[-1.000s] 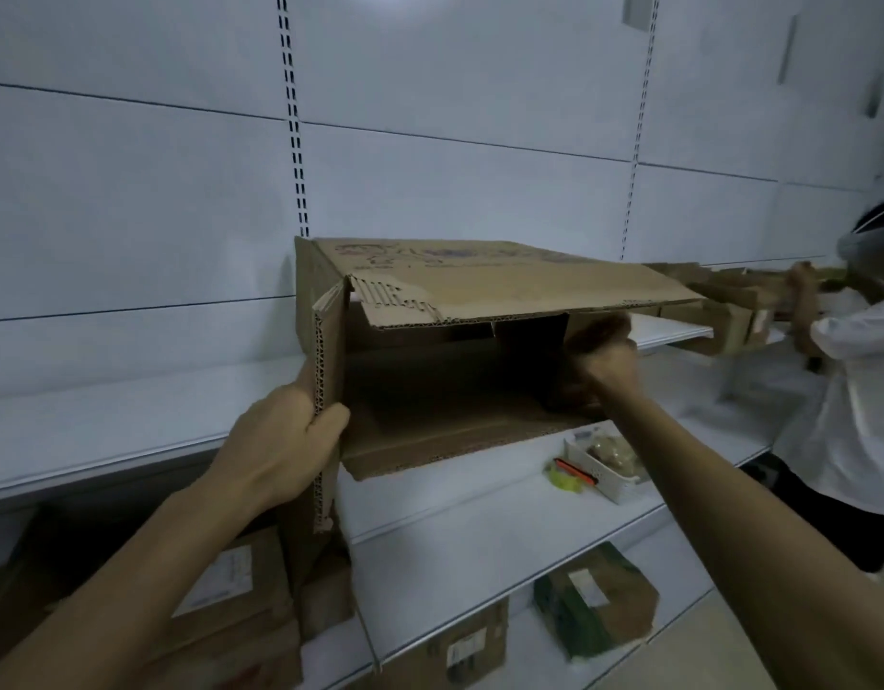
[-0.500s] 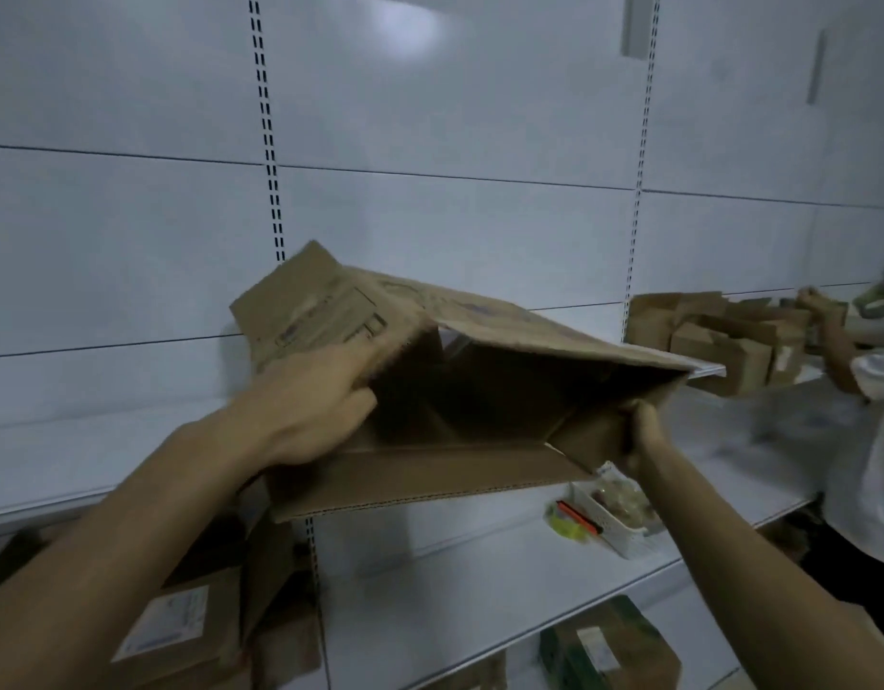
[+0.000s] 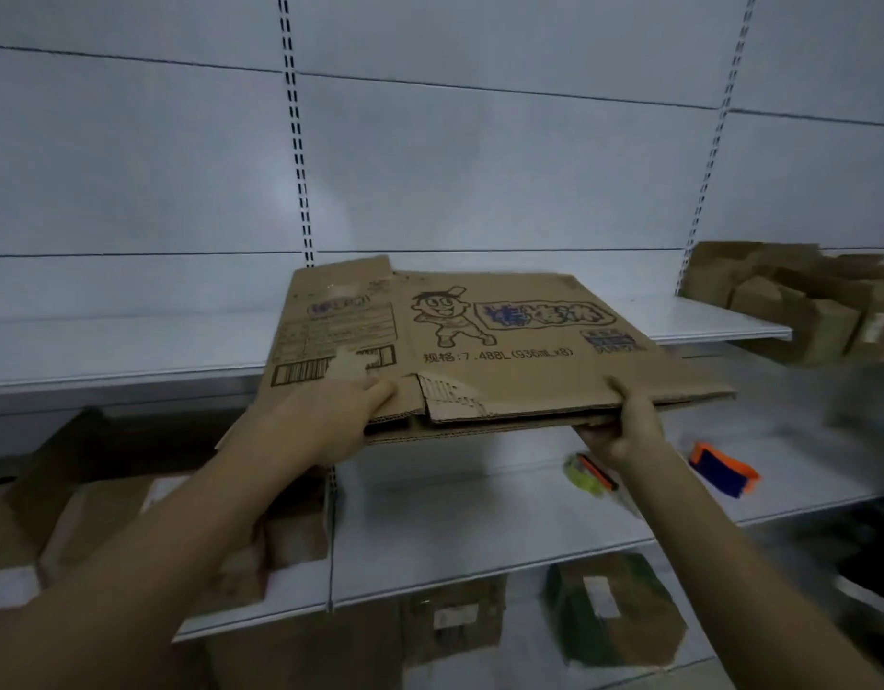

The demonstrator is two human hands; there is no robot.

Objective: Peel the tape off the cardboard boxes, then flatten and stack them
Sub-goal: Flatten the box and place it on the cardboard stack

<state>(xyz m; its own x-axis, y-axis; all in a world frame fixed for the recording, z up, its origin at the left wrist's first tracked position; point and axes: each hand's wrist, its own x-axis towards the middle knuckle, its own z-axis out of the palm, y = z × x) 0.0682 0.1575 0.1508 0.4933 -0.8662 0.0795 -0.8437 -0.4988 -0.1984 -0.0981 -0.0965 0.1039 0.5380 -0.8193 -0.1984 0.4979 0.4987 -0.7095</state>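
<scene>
Left grip (image 3: 325, 420): pinching the near edge of a flattened brown printed cardboard box (image 3: 504, 341).
Right grip (image 3: 624, 430): pinching the same edge.
Box: collapsed flat, above a white metal shelf (image 3: 131, 341).

the flattened box (image 3: 504, 341) is showing brown with a dark blue cartoon figure, lettering and a barcode. the shelf (image 3: 479, 515) is looking pale grey-white. a small object (image 3: 723, 470) is showing orange and dark blue; a lower box (image 3: 614, 610) is showing green with a white label.

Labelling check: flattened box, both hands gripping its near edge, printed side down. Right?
No: the head view shows the flattened box printed side up, cartoon and lettering visible. The left hand and right hand do grip its near edge.
</scene>
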